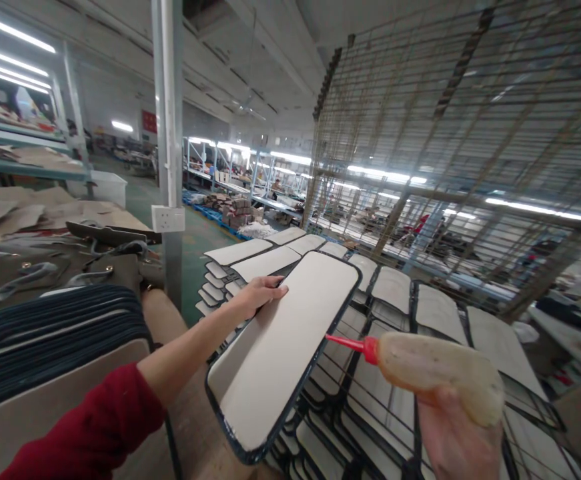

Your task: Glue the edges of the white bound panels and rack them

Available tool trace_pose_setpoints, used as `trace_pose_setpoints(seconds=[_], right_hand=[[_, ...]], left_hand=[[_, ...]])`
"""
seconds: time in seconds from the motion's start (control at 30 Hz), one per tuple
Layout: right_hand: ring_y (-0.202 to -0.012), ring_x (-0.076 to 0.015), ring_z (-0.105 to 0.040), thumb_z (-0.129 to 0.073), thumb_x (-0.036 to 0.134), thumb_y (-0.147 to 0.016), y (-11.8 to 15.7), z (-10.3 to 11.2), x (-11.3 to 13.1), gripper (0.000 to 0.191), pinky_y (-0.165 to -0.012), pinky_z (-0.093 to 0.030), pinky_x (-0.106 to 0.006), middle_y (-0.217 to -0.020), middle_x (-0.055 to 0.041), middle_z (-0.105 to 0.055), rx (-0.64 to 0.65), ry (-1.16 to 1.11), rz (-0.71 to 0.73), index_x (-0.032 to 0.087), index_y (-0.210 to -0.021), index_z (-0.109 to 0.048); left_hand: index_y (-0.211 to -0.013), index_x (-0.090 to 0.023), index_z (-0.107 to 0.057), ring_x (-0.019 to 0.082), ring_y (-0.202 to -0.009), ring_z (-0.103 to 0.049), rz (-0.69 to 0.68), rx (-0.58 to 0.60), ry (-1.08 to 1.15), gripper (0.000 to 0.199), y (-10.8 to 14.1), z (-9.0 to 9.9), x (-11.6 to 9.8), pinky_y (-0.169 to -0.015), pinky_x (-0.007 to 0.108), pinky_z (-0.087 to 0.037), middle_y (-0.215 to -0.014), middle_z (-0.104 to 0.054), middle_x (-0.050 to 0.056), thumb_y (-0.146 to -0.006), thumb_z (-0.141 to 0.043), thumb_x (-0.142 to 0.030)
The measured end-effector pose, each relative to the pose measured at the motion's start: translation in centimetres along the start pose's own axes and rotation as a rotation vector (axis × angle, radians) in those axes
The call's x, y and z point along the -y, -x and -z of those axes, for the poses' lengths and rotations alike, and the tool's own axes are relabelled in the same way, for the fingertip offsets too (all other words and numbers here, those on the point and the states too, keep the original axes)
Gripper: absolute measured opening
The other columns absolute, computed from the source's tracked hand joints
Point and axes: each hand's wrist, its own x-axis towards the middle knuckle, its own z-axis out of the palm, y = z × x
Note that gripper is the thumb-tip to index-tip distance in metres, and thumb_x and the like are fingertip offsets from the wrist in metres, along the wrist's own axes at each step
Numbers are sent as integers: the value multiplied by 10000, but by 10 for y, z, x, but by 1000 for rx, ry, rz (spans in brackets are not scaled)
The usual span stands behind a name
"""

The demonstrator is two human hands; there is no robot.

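So the left hand, near the middle of the frame, has a pinch grip on the long edge of a white panel with a dark rim, thumb lying on the white face. The panel sits center frame, tilted, its upper end leaning toward the right. Over at lower right, the right hand is wrapped around a cloudy squeeze bottle from below, though most of its fingers are hidden so I can't tell exactly how tight. The bottle's red nozzle points left, tip right at the panel's right edge; can't tell if it's actually touching. Behind and below are wire racks loaded with similar panels, a big wire grid fills the upper right, and there's a dark-edged stack at lower left.
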Motion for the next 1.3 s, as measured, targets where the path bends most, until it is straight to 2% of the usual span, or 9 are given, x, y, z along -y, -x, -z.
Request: trace_pose_setpoints(seconds=[0.1,0.2,0.33,0.53,0.73,0.9,1.03,1.13,1.3], right_hand=[[-966,-183,-597,-836,266,-611,0,-1,-3,504,-871,-522,-294,-1049,-23,-622,-44,-30,-58,220,-1065,-624],[-824,-164,-633,-877,273,-530,17,6,-9,587,-725,-552,-221,-967,-39,-659,-70,-22,-187,209,-1053,-619],[-736,-139,-643,-851,368,-569,35,7,-9,471,-667,-544,-183,-825,9,-672,-148,-115,-381,259,-948,-594],[-819,-206,-658,-875,374,-508,12,-8,-8,624,-744,-552,-268,-901,-86,-677,-47,-96,-277,193,-1036,-595],[-948,-131,-599,-898,276,-477,-8,-16,-20,690,-835,-491,-171,-1059,-21,-628,-36,-67,-134,236,-1100,-604],[-888,-125,-593,-898,312,-479,-18,-10,-30,681,-813,-510,-185,-990,-9,-620,-70,-76,-158,227,-1083,-596],[-853,-106,-590,-895,312,-494,-24,-4,-33,662,-812,-499,-165,-967,3,-624,-82,-82,-164,223,-1076,-591],[-859,-112,-605,-890,295,-510,-11,3,-36,661,-803,-498,-161,-949,4,-642,-53,-81,-213,224,-1091,-582],[-955,-185,-603,-854,397,-550,46,10,-42,644,-781,-508,-214,-1057,-41,-632,58,63,-252,228,-1117,-598]], left_hand=[[-1035,-99,-677,170,-608,-631,23,-4,10,718,0,-2,-1,-610,264,-469,-717,-727,52,-410,-902,-373],[-1064,-97,-667,174,-602,-627,33,-32,8,750,0,-1,-1,-607,266,-469,-680,-716,42,-408,-902,-374],[-1124,-94,-636,162,-595,-616,-8,-103,-11,812,-1,3,5,-597,248,-452,-653,-695,18,-411,-900,-381],[-1056,-108,-646,162,-597,-591,-68,-101,-155,671,4,-3,23,-574,253,-424,-666,-667,8,-500,-837,-432],[-827,-113,-661,151,-634,-572,-205,-48,-375,391,9,-14,33,-575,243,-393,-720,-665,31,-619,-752,-432],[-915,-137,-656,177,-704,-621,-166,87,-218,369,15,-14,35,-624,256,-454,-794,-687,46,-676,-728,-408],[-981,-141,-665,194,-756,-650,-124,257,-76,384,21,-18,31,-688,274,-493,-863,-709,58,-618,-741,-239],[-977,-135,-686,210,-727,-662,-61,283,-41,416,23,-24,24,-671,286,-508,-842,-721,65,-565,-731,-178],[-1001,-129,-701,221,-681,-671,14,272,-20,479,17,-28,17,-666,303,-518,-787,-728,72,-531,-762,-201]])
